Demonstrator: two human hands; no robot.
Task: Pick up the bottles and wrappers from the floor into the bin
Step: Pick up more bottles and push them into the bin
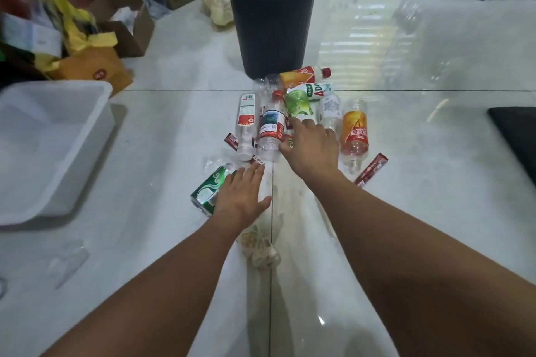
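On my feed the black plastic bin [272, 23] stands upright at the far side of the glossy white tiled floor [420, 211], and some clear crumpled plastic shows inside its rim. The litter lies in a heap just near of the bin's base.

My left hand [243, 194] is flat with its fingers straight and spread. It lies on the right end of a green-and-white labelled bottle [207, 190] that lies on its side at the near left of the heap.

My right hand [311, 148] reaches into the middle of the heap, palm down. Its thumb is beside a clear bottle with a red, white and blue label [271, 127], and its fingers extend toward a green-labelled bottle [297, 103]. I cannot tell whether it grips anything.

Left of these lies a clear bottle with a red-and-white label [246, 122]. On the right lies an orange-labelled clear bottle [353, 130]. A red-capped orange bottle [301, 75] rests on its side against the foot of the bin.

A long red wrapper [371, 169] lies at the near right of the heap, and a small red wrapper [231, 140] peeks out at its left. A crumpled clear wrapper [259, 246] sits between my forearms.

A white plastic tub [55, 139] sits on the floor at left, with brown cardboard boxes [127, 29] beyond it.
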